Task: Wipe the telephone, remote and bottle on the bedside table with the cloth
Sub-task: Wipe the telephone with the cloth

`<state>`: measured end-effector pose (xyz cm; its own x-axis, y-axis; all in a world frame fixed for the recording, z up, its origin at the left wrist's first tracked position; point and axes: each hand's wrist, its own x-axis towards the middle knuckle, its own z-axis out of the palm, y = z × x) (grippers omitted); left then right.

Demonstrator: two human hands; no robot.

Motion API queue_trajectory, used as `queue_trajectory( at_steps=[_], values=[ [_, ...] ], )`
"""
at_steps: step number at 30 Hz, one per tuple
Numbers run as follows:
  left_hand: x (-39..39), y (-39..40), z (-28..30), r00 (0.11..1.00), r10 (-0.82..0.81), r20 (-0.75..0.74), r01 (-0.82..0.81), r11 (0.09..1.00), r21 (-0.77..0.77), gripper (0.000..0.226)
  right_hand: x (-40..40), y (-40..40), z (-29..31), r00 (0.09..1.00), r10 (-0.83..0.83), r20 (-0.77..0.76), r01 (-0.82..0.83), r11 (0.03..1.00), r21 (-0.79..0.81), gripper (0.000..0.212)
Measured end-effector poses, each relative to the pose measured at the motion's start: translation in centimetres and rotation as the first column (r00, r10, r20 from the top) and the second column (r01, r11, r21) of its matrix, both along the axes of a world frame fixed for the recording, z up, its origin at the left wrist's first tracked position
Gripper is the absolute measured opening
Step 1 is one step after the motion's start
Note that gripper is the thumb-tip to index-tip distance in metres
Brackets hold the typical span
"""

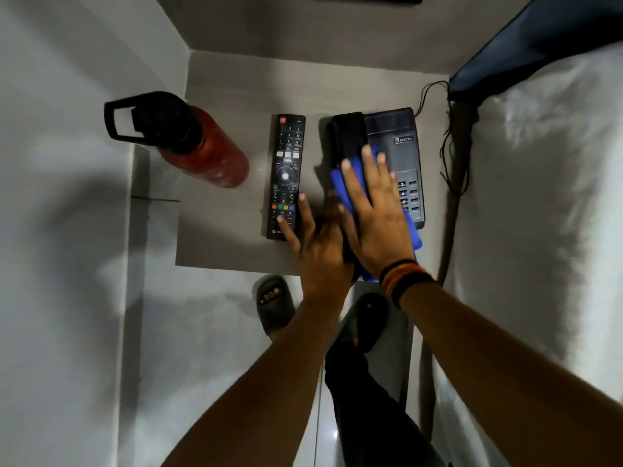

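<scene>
A dark grey telephone [401, 143] with its black handset [349, 134] sits at the right of the grey bedside table [222, 237]. My right hand [374, 214] lies flat on a blue cloth [340, 183], pressing it onto the handset and keypad. My left hand [317, 251] rests beside the phone's near left end, fingers spread, two fingertips touching the lower end of the black remote [286, 176]. The remote lies in the middle of the table. A red bottle [209, 153] with a black handled cap stands at the left.
A white bed [546, 203] with a dark blue headboard borders the table on the right, with thin cables [448, 143] in the gap. White walls close the left and back. Below the table edge are my feet in black sandals [274, 305].
</scene>
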<state>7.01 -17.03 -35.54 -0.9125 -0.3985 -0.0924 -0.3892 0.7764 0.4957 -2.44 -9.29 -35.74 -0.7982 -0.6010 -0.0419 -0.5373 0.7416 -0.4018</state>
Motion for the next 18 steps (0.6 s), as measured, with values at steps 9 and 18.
queue_trajectory(
  at_steps=[9,18],
  values=[
    [-0.5,-1.0,2.0,0.969,-0.058,0.238,0.053,0.998,0.028,0.118,9.5,11.9,3.5,0.927,-0.055,0.372,0.047,0.998,0.031,0.094],
    [-6.8,-3.4,4.1,0.891,-0.365,0.269,0.421,0.885,-0.196,0.149,-10.7,0.2,7.6,0.951,-0.224,0.212,0.256,0.957,-0.136,0.064]
  ],
)
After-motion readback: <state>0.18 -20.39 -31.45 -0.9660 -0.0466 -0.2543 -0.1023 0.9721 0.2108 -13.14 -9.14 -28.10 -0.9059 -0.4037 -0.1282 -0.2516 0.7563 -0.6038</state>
